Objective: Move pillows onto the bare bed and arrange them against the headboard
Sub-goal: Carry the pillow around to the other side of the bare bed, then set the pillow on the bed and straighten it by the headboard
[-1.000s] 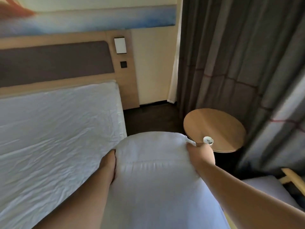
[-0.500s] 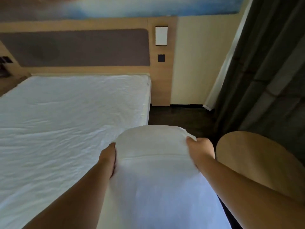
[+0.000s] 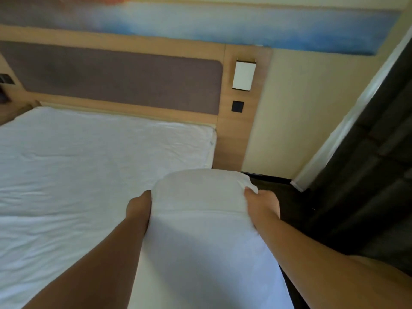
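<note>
I hold a white pillow (image 3: 200, 237) lengthwise in front of me, its far end pointing toward the headboard. My left hand (image 3: 139, 207) grips its left edge and my right hand (image 3: 262, 205) clamps its right edge near the far corner. The pillow hangs over the right side of the bare bed (image 3: 78, 175), which has only a wrinkled white sheet. The wooden headboard (image 3: 124, 85) with a brown padded panel runs along the far side; no pillow lies against it.
A white wall lamp (image 3: 243, 75) and a dark switch (image 3: 237, 106) sit on the headboard's right wooden panel. Dark floor (image 3: 283, 195) lies in the gap right of the bed. Dark curtains (image 3: 374, 163) hang at the right. A bedside shelf edge (image 3: 13, 112) shows far left.
My view has swung left and moved closer to the headboard; the round side table has dropped out of sight. The pillow stays gripped in both hands.
</note>
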A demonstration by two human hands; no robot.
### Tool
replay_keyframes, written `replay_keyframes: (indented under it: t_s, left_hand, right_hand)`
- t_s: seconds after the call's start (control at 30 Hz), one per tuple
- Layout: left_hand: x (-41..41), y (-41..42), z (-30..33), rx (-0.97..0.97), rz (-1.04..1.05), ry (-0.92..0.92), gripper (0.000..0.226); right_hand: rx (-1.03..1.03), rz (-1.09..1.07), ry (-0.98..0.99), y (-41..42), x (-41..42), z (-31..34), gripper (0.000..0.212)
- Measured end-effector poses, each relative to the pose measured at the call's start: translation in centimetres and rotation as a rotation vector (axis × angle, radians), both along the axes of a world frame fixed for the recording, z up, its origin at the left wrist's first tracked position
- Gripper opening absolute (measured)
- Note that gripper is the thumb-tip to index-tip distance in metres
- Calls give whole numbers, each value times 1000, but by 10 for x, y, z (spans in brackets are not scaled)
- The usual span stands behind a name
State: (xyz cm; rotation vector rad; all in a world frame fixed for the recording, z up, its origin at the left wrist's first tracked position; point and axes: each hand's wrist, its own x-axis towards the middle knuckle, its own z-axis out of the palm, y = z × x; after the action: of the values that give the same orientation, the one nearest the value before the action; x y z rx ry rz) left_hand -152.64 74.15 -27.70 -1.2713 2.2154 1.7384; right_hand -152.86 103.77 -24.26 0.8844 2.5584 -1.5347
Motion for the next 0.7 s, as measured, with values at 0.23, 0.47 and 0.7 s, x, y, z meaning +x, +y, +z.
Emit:
replay_keyframes:
  t_s: [0.23, 0.47, 0.7]
  left_hand:
    - [-125, -6, 3, -33, 83, 13, 40]
    - [-278, 0, 36, -158, 154, 6, 40]
    - [-424, -25, 95, -346, 132, 47, 38]
  right_hand:
    - [-197, 38, 34, -12, -143, -15, 27]
    - [-219, 143, 57, -14, -325, -11, 36]
    - [-170, 159, 137, -48, -467, 10, 41]
